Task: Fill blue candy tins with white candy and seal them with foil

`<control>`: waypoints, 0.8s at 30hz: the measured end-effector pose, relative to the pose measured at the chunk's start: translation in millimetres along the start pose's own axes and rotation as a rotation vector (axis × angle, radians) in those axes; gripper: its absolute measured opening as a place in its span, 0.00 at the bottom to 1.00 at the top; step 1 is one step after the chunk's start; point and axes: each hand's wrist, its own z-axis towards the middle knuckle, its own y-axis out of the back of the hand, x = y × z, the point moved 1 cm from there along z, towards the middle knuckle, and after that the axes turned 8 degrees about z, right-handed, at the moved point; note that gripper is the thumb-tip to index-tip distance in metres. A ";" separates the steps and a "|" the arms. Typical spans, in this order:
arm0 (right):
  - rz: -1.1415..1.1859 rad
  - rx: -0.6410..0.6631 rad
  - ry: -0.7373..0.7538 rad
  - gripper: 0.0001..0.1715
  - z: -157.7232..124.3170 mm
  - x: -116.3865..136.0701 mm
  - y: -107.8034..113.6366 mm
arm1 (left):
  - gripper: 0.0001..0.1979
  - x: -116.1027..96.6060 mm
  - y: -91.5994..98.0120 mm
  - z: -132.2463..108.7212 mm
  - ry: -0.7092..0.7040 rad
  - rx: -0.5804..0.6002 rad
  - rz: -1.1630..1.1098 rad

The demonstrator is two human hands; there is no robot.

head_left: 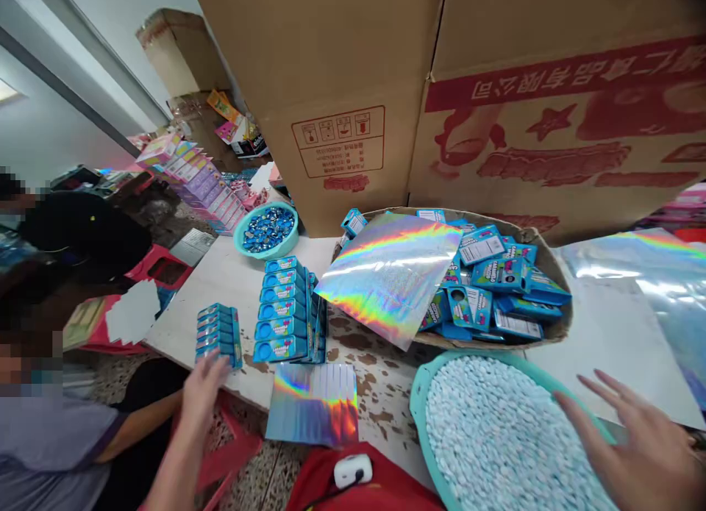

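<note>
My left hand is at the near end of a short stack of small blue boxes by the table's left edge. Motion smears its fingers, and I cannot tell whether they grip a box. My right hand, fingers spread and holding nothing, hovers over the right side of a turquoise basin full of pale blue candy-like pieces. Between the hands stands a taller stack of blue boxes with round openings. Nearer to me lies a pile of shiny holographic sheets.
Behind the basin, a cut-down carton holds many blue boxes, with a holographic sheet across it. A turquoise bowl of blue-wrapped pieces stands farther back. Large cartons wall off the far side. A co-worker sits at left.
</note>
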 end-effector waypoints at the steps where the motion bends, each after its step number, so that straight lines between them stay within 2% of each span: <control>1: -0.010 0.033 0.063 0.29 -13.3 3.6 -0.6 | 0.42 30.2 -6.9 -16.4 0.048 0.012 -0.002; 4: 0.023 0.109 0.230 0.26 -41.6 18.8 -5.7 | 0.39 99.9 -36.7 -58.9 0.035 0.080 0.113; 6: 0.103 0.163 0.300 0.22 -56.5 31.7 -12.1 | 0.35 126.9 -59.0 -80.9 -0.102 0.143 0.261; 9: 0.245 0.267 0.414 0.16 -80.3 53.6 -22.2 | 0.25 141.1 -87.8 -104.3 -0.461 0.270 0.525; 12: 0.368 0.381 0.483 0.16 -106.3 76.8 -29.0 | 0.20 136.8 -107.3 -114.6 -0.731 0.368 0.746; 15: 0.465 0.461 0.449 0.17 -132.4 102.2 -36.5 | 0.18 127.8 -119.4 -110.1 -0.854 0.366 0.884; 18: 0.553 0.591 0.314 0.16 -158.5 130.5 -54.5 | 0.17 122.4 -125.7 -91.8 -0.893 0.353 0.913; 22: 0.645 0.809 0.130 0.14 -192.0 163.4 -101.3 | 0.20 122.4 -122.1 -46.7 -0.845 0.259 1.009; 24: 0.648 0.861 0.022 0.12 -206.9 172.3 -132.5 | 0.22 124.2 -117.8 -20.9 -0.820 0.247 1.090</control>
